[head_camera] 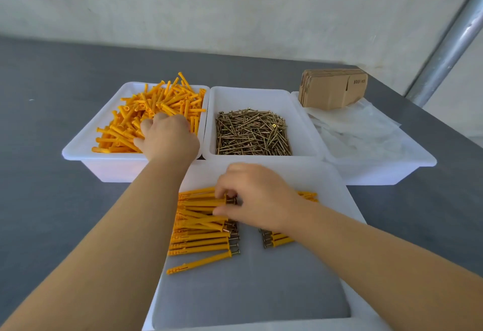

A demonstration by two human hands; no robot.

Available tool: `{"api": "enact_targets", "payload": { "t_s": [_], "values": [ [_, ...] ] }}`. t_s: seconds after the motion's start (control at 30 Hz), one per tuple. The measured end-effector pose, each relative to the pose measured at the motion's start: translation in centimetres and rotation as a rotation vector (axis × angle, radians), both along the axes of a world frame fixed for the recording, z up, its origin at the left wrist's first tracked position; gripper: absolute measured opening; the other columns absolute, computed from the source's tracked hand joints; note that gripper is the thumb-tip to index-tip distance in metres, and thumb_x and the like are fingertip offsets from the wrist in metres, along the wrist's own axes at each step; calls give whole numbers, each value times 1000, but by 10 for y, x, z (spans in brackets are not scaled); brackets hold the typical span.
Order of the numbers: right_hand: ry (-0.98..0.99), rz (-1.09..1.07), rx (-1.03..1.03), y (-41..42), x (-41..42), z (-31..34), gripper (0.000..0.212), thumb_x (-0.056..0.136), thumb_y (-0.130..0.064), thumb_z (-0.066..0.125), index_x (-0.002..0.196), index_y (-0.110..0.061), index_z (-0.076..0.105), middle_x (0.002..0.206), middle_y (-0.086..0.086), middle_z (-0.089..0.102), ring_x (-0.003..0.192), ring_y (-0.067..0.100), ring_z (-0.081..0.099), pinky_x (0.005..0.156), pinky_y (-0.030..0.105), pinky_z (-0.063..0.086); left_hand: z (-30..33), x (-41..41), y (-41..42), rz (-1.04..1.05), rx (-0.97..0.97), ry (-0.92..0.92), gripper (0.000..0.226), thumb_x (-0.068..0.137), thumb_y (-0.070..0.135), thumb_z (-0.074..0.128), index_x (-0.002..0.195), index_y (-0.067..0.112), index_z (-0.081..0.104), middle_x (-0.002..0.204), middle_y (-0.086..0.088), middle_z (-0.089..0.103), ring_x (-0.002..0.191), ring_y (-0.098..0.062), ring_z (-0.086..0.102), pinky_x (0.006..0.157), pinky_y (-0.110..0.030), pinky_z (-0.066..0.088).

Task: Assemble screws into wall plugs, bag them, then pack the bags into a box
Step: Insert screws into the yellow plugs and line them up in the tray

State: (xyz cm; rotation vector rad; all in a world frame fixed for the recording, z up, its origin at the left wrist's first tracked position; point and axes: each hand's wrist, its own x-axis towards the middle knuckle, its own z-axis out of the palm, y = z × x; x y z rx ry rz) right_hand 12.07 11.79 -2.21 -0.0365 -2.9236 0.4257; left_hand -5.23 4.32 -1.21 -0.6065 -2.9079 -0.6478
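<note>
My left hand [167, 137] reaches into the far left white tray [86, 145], fingers curled into the heap of orange wall plugs [156, 103]; what the fingers hold is hidden. My right hand [251, 197] is over the near white tray [347, 208] and pinches an assembled plug with a screw [203, 202] on top of a stack of assembled plugs [201, 239]. A smaller group of assembled plugs [277, 240] lies partly under my right wrist. Brass screws [252, 132] fill the middle tray [261, 95].
The far right tray [407, 163] holds clear plastic bags [358, 126] and a stack of flat cardboard boxes [333, 87]. A grey table [39, 200] carries everything. A metal pole [449, 45] slants at the right, and a pale wall stands behind.
</note>
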Motion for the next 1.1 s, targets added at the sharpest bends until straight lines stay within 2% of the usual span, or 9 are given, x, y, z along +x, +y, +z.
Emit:
{"api": "enact_targets", "payload": {
  "t_s": [0.17, 0.27, 0.37, 0.43, 0.57, 0.67, 0.8, 0.9, 1.1],
  "values": [
    [385, -295, -143, 47, -6, 29, 7, 89, -21, 64, 85, -22, 70, 82, -12, 62, 74, 2, 54, 71, 31, 49, 0, -3, 3, -3, -291, -220, 37, 98, 26, 40, 130, 13, 53, 143, -16, 46, 137, -40, 32, 112, -57, 23],
    [54, -507, -124, 84, -21, 37, 20, 94, -25, 63, 113, -20, 69, 115, -4, 67, 105, 15, 61, 86, 26, 45, 1, -6, 2, -21, -302, -221, 38, 98, 24, 39, 131, 11, 52, 140, -15, 49, 133, -39, 39, 110, -55, 26],
    [-415, -559, -77, 103, -37, 40, 47, 96, -32, 61, 139, -15, 54, 142, 6, 52, 127, 25, 50, 98, 30, 41, 2, -7, 0, -101, -296, -185, 29, 98, 20, 37, 116, 9, 57, 122, -13, 58, 115, -36, 52, 98, -49, 40],
    [-645, -547, -6, 103, -49, 40, 52, 95, -36, 60, 141, -12, 51, 141, 8, 51, 122, 27, 53, 97, 34, 48, 1, -8, 0, -134, -265, -148, 20, 98, 17, 38, 98, 9, 57, 103, -11, 59, 100, -31, 55, 86, -43, 45],
    [-776, -549, 132, 94, -73, 34, 26, 95, -31, 60, 102, -7, 62, 100, 7, 57, 80, 20, 53, 55, 26, 40, 1, -12, 1, -198, -275, -87, 23, 99, 15, 38, 81, 12, 51, 82, -5, 53, 87, -26, 53, 75, -37, 42],
    [-697, -616, 24, 95, -76, 23, 31, 95, -28, 60, 70, -15, 48, 75, 2, 46, 65, 17, 44, 62, 28, 40, -1, -16, 0, -257, -290, -93, 22, 101, 16, 37, 94, 10, 57, 89, -6, 56, 92, -27, 55, 79, -36, 43],
    [-520, -644, -110, 97, -69, 19, 12, 91, -25, 65, 90, -13, 64, 91, 6, 59, 90, 23, 51, 84, 34, 46, 2, -13, -1, -185, -149, -73, 23, 95, 6, 47, 111, 10, 64, 95, -8, 60, 93, -28, 56, 77, -36, 46],
    [-415, -661, -142, 95, -66, 22, 31, 86, -28, 71, 110, -8, 70, 110, 11, 68, 95, 25, 60, 93, 36, 51, 4, -13, -7, -143, 100, -24, 45, 86, -7, 55, 123, 16, 66, 118, -11, 65, 106, -32, 60, 83, -39, 54],
    [-128, -666, -243, 95, -57, 18, 12, 87, -25, 74, 79, -16, 72, 97, 3, 72, 96, 21, 65, 89, 39, 54, 12, -5, -7, -285, 541, 275, 19, 91, 9, 63, 106, 10, 76, 96, -10, 74, 79, -24, 66, 70, -27, 46]
  ]
}}
